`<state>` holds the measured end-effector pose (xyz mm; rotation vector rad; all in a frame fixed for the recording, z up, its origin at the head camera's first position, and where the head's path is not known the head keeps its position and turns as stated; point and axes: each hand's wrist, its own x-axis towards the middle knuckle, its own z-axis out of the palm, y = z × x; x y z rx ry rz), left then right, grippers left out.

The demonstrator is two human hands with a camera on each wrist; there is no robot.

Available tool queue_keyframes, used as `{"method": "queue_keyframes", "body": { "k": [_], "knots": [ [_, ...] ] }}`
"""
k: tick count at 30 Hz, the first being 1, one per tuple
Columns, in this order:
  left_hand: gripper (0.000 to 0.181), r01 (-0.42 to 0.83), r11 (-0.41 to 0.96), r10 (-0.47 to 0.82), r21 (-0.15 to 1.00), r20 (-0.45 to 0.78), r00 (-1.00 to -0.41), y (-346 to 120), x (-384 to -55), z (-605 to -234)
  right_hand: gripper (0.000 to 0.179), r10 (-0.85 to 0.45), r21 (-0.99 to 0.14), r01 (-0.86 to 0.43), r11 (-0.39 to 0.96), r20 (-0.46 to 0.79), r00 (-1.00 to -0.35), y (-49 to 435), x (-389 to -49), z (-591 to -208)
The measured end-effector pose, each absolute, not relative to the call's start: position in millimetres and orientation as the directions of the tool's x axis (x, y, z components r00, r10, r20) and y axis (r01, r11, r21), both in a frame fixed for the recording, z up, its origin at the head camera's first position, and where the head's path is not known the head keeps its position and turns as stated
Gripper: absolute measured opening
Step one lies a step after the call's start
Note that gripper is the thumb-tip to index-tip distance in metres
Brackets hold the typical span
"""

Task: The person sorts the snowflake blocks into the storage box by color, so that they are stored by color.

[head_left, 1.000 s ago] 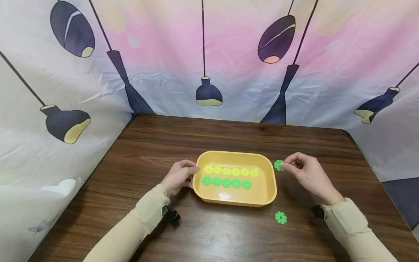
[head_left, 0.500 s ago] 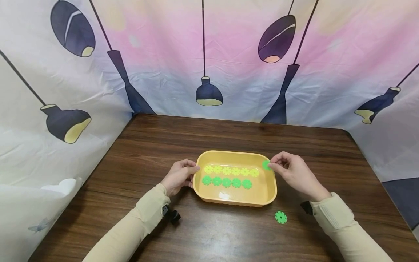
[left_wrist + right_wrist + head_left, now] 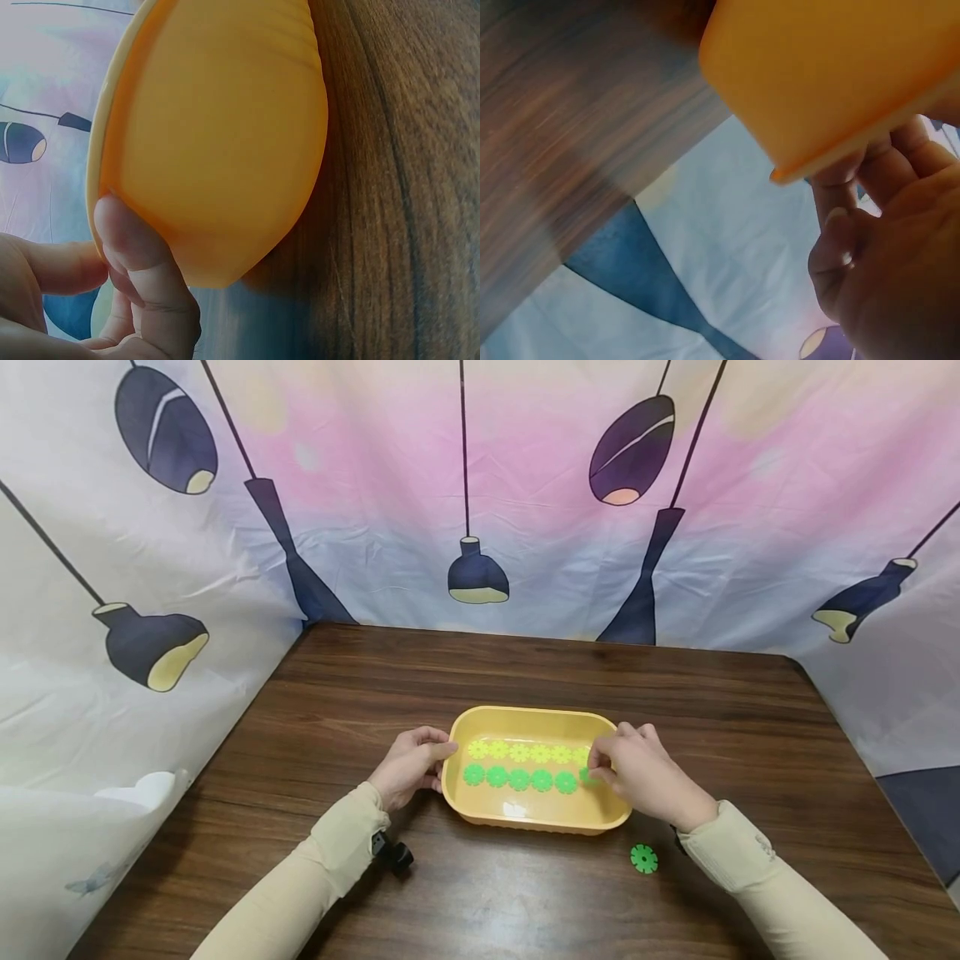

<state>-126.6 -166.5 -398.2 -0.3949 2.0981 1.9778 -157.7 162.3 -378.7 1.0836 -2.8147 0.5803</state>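
Observation:
A yellow plastic tray point(image 3: 540, 814) stands on the table. My left hand point(image 3: 411, 766) pinches the rim at its left end; the left wrist view shows the fingers curled over the tray wall point(image 3: 217, 135). Inside lie a row of yellow flower-shaped discs point(image 3: 519, 752) and, nearer me, a row of green flower-shaped discs point(image 3: 519, 778). Over the right end of the tray, my right hand point(image 3: 637, 768) pinches a green flower disc point(image 3: 587, 775) at the right end of the green row, mostly hidden by the fingers. In the right wrist view the tray wall hides the fingertips.
Another green flower disc point(image 3: 643, 858) lies on the dark wooden table point(image 3: 480, 893), in front of the tray's right corner. Behind the table hangs a fabric backdrop point(image 3: 375, 485) printed with lamps.
My right hand has carried the green disc from the table right of the tray, over the rim and leftward down into it. The left hand keeps its hold on the tray.

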Motion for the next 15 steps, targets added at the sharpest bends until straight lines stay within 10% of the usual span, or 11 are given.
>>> {"method": "queue_keyframes", "body": {
  "k": [15],
  "knots": [
    [0.023,-0.352,0.05,-0.035,0.935,-0.351,-0.936,-166,-127,-398,0.026,-0.665,-0.126,-0.688,0.714,0.183,-0.724,149,-161,-386]
  ]
}}
